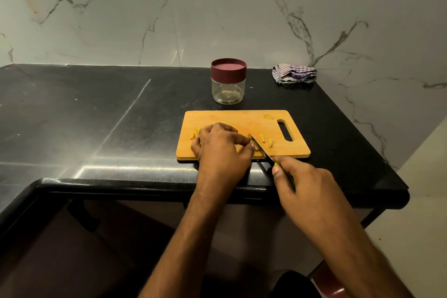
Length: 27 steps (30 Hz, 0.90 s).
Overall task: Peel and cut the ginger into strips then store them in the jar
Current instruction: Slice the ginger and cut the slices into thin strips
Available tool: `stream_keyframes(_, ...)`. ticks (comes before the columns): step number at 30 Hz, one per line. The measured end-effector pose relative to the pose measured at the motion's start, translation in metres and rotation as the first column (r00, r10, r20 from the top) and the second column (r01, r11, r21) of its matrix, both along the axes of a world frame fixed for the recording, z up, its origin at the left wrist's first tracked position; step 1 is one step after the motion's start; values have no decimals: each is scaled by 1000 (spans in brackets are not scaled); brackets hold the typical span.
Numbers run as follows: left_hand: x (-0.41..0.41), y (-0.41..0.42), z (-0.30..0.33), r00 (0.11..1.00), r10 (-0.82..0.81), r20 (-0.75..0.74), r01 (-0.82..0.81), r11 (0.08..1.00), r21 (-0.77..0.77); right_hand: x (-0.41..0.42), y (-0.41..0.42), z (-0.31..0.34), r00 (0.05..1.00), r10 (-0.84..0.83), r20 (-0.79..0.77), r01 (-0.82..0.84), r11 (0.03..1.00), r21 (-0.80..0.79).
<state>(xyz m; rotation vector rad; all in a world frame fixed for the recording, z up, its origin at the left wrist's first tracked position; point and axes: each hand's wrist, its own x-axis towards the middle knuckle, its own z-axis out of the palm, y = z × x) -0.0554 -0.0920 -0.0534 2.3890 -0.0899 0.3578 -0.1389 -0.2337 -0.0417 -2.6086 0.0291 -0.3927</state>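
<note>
The cutting step is on; the left hand [219, 146] pinches the ginger [251, 144] on the one board [229, 117], and the right hand [306, 185] grips the one knife [260, 147], blade against it; next, I think, press down carefully beside the fingertips; two strips [266, 140] lie just right; one jar [228, 91] waits behind, lid on.

both forearms are reaching in over the cutting board [242, 123]: the left hand [221, 150] is curling fingers down on its middle, the right hand [307, 184] is gripping at its near edge.
</note>
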Motion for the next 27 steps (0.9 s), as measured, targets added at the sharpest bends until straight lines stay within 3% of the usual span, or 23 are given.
stream_keyframes(27, 4, -1, 8, 997, -2, -81, 5, 999, 37, -10, -4, 2, 999, 33, -20, -33, 999, 8)
